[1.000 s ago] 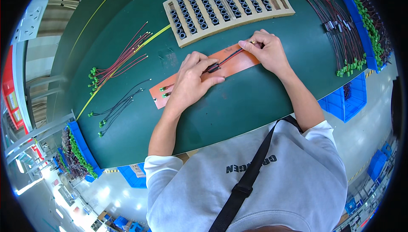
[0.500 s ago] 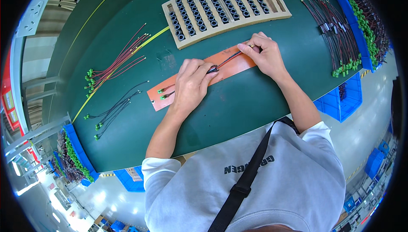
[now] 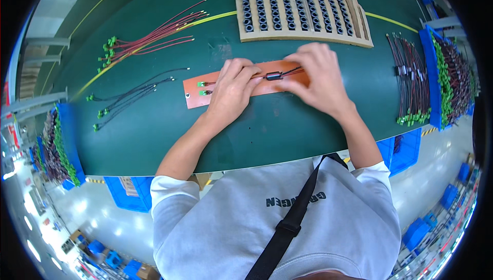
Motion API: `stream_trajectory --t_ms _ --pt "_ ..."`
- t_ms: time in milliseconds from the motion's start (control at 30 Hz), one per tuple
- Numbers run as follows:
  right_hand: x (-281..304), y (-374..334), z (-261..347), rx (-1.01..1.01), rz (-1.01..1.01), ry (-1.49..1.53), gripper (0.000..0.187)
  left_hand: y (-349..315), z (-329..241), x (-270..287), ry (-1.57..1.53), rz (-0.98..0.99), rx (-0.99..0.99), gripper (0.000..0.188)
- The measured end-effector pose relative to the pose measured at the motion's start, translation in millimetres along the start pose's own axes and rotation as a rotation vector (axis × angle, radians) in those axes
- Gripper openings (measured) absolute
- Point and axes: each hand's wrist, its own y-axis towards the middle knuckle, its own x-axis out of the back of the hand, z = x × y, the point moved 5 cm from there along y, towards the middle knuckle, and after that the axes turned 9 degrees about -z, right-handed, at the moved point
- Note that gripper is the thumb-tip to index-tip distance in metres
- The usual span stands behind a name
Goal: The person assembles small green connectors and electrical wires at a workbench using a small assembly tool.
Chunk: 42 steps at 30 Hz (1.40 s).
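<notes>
An orange board (image 3: pixel 192 101) lies on the green table. Along it run red and black wires (image 3: pixel 294 71) with green connectors (image 3: pixel 201 85) at the left end. A short black cylindrical core (image 3: pixel 273 75) sits around the wires near the middle of the board. My left hand (image 3: pixel 232 86) rests over the board, thumb and fingers closed on the wires just left of the core. To the core's right, my right hand (image 3: pixel 321 80) hovers with thumb and fingers apart, slightly blurred, the wire ends passing between them. I see nothing held in it.
A tan tray (image 3: pixel 308 37) with rows of black ring-shaped cores stands at the back. Red wires (image 3: pixel 154 37) and black wires (image 3: pixel 136 94) lie at left. Bundled wires (image 3: pixel 411 82) lie at right, beside a blue bin (image 3: pixel 431 69). Another blue bin (image 3: pixel 72 141) flanks the left edge.
My right hand has opened from its pinch on the wires. The black core now shows between my hands. The view has shifted, so the tray appears farther right.
</notes>
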Motion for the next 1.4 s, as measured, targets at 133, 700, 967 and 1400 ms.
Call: stream_trajectory --t_ms 133,700,967,1400 --pt "-33.9 14.8 25.3 0.246 0.172 -0.095 0.040 -1.1 2.2 -1.9 -0.037 -0.035 -0.030 0.014" --pt "-33.1 40.7 40.5 0.496 0.384 -0.044 0.013 -8.2 14.6 4.9 -0.230 0.149 0.137 0.020" --pt "-19.3 45.5 15.9 0.431 0.226 0.012 0.020 5.9 6.0 8.0 -0.393 0.085 0.207 0.024" --pt "6.8 -23.5 -38.5 -0.808 -0.223 0.956 0.043 -0.3 4.4 -21.9 -0.819 0.224 0.525 0.034"
